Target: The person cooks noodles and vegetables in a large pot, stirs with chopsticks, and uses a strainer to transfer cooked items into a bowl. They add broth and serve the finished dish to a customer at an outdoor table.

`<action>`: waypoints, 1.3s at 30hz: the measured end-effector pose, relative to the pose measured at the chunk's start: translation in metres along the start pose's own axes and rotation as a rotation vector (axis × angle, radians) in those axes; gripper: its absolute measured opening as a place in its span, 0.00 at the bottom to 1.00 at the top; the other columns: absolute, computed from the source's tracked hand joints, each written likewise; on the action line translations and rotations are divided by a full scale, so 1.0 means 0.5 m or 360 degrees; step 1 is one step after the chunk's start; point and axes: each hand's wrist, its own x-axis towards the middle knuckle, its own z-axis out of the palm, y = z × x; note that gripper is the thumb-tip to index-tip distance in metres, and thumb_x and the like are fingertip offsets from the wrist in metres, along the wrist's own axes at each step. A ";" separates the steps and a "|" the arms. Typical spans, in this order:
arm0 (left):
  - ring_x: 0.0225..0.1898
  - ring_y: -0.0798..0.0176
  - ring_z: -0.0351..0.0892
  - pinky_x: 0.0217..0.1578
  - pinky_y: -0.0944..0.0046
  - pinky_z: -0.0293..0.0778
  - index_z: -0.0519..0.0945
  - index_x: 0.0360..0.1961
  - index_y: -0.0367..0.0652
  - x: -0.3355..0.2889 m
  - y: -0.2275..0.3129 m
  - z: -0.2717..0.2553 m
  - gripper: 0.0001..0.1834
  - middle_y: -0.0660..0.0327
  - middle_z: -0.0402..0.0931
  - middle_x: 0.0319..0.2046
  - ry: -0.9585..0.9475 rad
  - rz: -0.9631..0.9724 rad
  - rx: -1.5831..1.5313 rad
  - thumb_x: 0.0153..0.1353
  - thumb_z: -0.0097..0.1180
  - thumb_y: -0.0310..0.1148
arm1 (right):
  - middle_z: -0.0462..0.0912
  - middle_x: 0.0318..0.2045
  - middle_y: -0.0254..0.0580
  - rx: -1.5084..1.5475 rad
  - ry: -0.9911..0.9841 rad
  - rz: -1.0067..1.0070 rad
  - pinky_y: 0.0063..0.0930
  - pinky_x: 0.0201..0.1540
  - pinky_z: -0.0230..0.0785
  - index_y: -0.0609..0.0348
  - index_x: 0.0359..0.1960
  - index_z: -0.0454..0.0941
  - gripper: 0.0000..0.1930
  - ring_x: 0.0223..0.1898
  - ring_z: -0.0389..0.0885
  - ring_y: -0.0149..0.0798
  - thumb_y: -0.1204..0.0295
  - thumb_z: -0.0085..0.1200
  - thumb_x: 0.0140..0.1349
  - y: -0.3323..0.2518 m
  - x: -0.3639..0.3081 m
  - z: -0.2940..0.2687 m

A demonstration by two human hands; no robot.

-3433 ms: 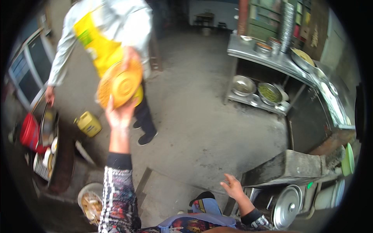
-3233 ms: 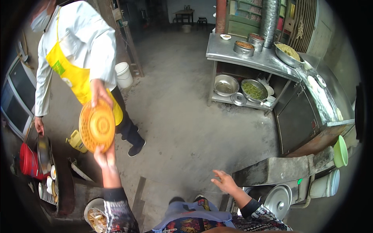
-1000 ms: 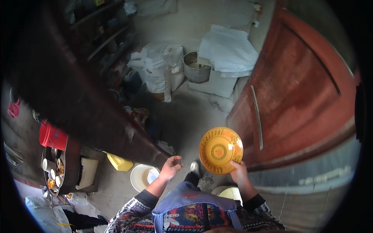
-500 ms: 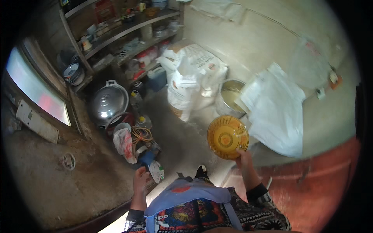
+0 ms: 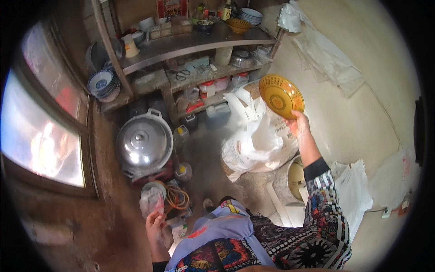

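Note:
My right hand (image 5: 297, 123) is stretched forward and grips the near rim of a yellow-brown patterned bowl (image 5: 277, 96). The bowl is tilted, with its inside facing me, above the white sacks. My left hand (image 5: 156, 222) is low on the left with its fingers curled together; whether anything is in them is hidden. Just beyond it lie a crumpled clear plastic bag (image 5: 152, 199) and a coil of orange hose (image 5: 176, 198). A similar yellow-brown bowl (image 5: 239, 25) sits on the top shelf.
Ahead stands a shelf unit (image 5: 195, 46) holding bowls, jars and bottles. A large lidded metal pot (image 5: 144, 143) is on the left near the window. An open white sack (image 5: 253, 152) and a metal bucket (image 5: 297, 179) stand on the floor to the right.
My right hand has carried the bowl forward and up toward the shelves. The view has shifted toward the shelf unit. My left hand remains low on the left.

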 end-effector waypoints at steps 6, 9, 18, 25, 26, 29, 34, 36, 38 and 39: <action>0.35 0.68 0.76 0.29 0.69 0.73 0.73 0.44 0.41 0.089 0.115 0.053 0.12 0.63 0.74 0.36 0.0170 -0.0073 0.0182 0.57 0.53 0.25 | 0.78 0.36 0.54 0.0011 -0.0007 -0.0223 0.27 0.26 0.75 0.70 0.47 0.66 0.15 0.27 0.79 0.44 0.71 0.43 0.62 -0.150 0.396 0.207; 0.44 0.53 0.76 0.41 0.61 0.79 0.71 0.47 0.35 0.153 0.161 0.107 0.26 0.48 0.62 0.53 -0.0048 0.0455 0.0887 0.44 0.63 0.26 | 0.78 0.34 0.57 -0.0020 0.0022 -0.0208 0.24 0.21 0.76 0.72 0.46 0.65 0.15 0.26 0.80 0.44 0.72 0.40 0.63 -0.239 0.597 0.310; 0.36 0.71 0.76 0.31 0.70 0.71 0.74 0.42 0.45 0.343 0.310 0.321 0.11 0.68 0.75 0.36 0.0327 -0.0261 0.0447 0.57 0.52 0.27 | 0.75 0.40 0.61 -0.0166 0.0385 -0.0495 0.29 0.23 0.81 0.71 0.51 0.62 0.16 0.30 0.81 0.47 0.72 0.32 0.66 -0.295 1.020 0.468; 0.34 0.70 0.74 0.32 0.69 0.71 0.73 0.45 0.40 0.575 0.328 0.427 0.15 0.64 0.75 0.39 0.0204 -0.0405 0.0495 0.55 0.54 0.25 | 0.75 0.24 0.46 -0.0538 0.0666 -0.0460 0.23 0.10 0.60 0.63 0.54 0.65 0.17 0.13 0.68 0.30 0.68 0.33 0.69 -0.308 1.181 0.465; 0.30 0.72 0.73 0.30 0.71 0.71 0.73 0.45 0.39 0.593 0.335 0.434 0.14 0.64 0.76 0.35 0.0183 -0.0445 0.0593 0.55 0.54 0.24 | 0.74 0.22 0.43 -0.0565 0.0652 -0.0406 0.22 0.11 0.58 0.63 0.55 0.66 0.18 0.13 0.66 0.29 0.67 0.35 0.68 -0.315 1.191 0.455; 0.27 0.74 0.70 0.28 0.75 0.68 0.73 0.47 0.38 0.647 0.336 0.465 0.15 0.64 0.74 0.30 -0.0101 -0.0276 0.0352 0.57 0.53 0.24 | 0.74 0.22 0.39 -0.0725 0.0670 -0.0501 0.23 0.13 0.56 0.59 0.43 0.71 0.12 0.14 0.66 0.27 0.66 0.51 0.63 -0.297 1.154 0.428; 0.42 0.66 0.75 0.40 0.66 0.73 0.72 0.50 0.37 0.764 0.318 0.541 0.18 0.59 0.75 0.41 -0.0230 -0.0334 0.0656 0.58 0.53 0.26 | 0.74 0.24 0.29 -0.1053 0.0468 -0.1342 0.17 0.25 0.63 0.57 0.37 0.75 0.06 0.23 0.68 0.23 0.69 0.50 0.64 -0.009 0.938 0.434; 0.41 0.67 0.75 0.42 0.68 0.72 0.71 0.51 0.37 0.810 0.315 0.580 0.18 0.59 0.75 0.39 -0.0379 -0.0259 0.0677 0.58 0.52 0.24 | 0.79 0.43 0.36 -0.0821 -0.0183 -0.0675 0.28 0.42 0.72 0.57 0.47 0.76 0.13 0.41 0.78 0.30 0.70 0.53 0.61 0.230 0.895 0.465; 0.41 0.68 0.75 0.43 0.69 0.71 0.70 0.51 0.36 0.845 0.310 0.621 0.18 0.60 0.74 0.39 -0.0494 -0.0176 0.0710 0.58 0.52 0.23 | 0.77 0.49 0.46 -0.1914 -0.0812 -0.0630 0.35 0.47 0.71 0.57 0.49 0.74 0.21 0.48 0.76 0.45 0.61 0.58 0.56 0.390 0.935 0.489; 0.41 0.67 0.75 0.43 0.68 0.71 0.70 0.51 0.36 0.857 0.308 0.638 0.18 0.59 0.74 0.39 -0.0532 -0.0155 0.0684 0.58 0.53 0.23 | 0.75 0.50 0.48 -0.2161 -0.0581 -0.0857 0.39 0.47 0.70 0.55 0.50 0.73 0.22 0.49 0.75 0.48 0.59 0.57 0.57 0.450 0.988 0.513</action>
